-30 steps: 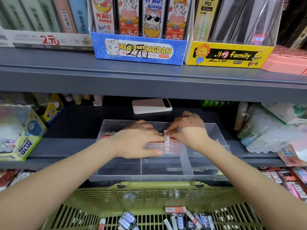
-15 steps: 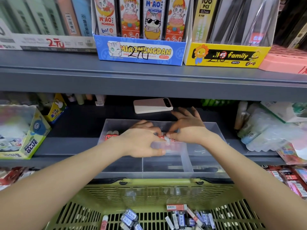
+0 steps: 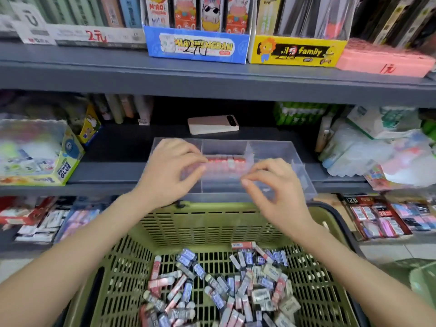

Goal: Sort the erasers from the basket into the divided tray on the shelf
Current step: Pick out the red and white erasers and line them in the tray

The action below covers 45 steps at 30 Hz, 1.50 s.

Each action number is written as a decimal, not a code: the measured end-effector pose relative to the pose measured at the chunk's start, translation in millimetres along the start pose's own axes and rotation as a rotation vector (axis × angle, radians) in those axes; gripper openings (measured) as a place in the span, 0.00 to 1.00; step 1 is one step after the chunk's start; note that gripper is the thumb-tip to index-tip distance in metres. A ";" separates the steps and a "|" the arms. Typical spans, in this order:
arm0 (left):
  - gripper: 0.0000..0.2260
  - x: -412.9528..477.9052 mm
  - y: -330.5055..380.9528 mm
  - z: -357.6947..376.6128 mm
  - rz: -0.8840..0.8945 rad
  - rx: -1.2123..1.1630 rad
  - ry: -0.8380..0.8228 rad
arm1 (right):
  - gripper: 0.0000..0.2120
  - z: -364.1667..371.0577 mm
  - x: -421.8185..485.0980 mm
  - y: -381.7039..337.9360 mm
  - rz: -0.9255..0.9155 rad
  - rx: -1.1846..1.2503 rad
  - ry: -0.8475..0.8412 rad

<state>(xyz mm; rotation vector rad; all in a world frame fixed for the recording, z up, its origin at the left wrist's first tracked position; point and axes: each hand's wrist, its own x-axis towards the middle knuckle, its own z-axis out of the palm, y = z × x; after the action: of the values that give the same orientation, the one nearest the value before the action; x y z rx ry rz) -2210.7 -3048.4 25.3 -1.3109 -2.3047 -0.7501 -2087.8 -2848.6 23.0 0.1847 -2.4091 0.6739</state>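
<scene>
Both hands pulled back from the row of red erasers (image 3: 224,161). Left hand (image 3: 169,171) and right hand (image 3: 273,187) hovered over the divided tray (image 3: 304,182), fingers loosely curled, holding nothing. Row sat in the tray's middle rear compartment. Loose erasers (image 3: 224,286) lay heaped in the green basket (image 3: 212,223) below.

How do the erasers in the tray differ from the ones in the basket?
The tray erasers stand in one neat row; the basket erasers lie in a loose heap, pointing every way. The tray erasers all look red; the basket erasers mix red, blue and pale sleeves. The tray erasers are few; the basket erasers are many. Both are small sleeved blocks.
</scene>
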 end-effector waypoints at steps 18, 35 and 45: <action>0.07 -143.5 60.1 32.8 -0.817 -0.407 -0.123 | 0.09 111.0 -159.4 48.7 0.675 -0.398 -0.609; 0.06 -145.1 66.7 43.9 -0.982 -0.528 -0.281 | 0.10 130.3 -162.8 48.5 0.488 -0.423 -0.628; 0.12 -148.8 70.6 45.9 -1.371 -1.040 -0.254 | 0.06 118.3 -135.9 -38.9 0.671 0.655 -0.430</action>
<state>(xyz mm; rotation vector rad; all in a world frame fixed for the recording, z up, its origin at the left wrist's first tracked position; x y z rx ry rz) -2079.4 -3089.1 -76.4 0.3087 -2.9014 -2.4963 -2031.4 -2946.6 -122.6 -0.2603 -2.5476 1.8894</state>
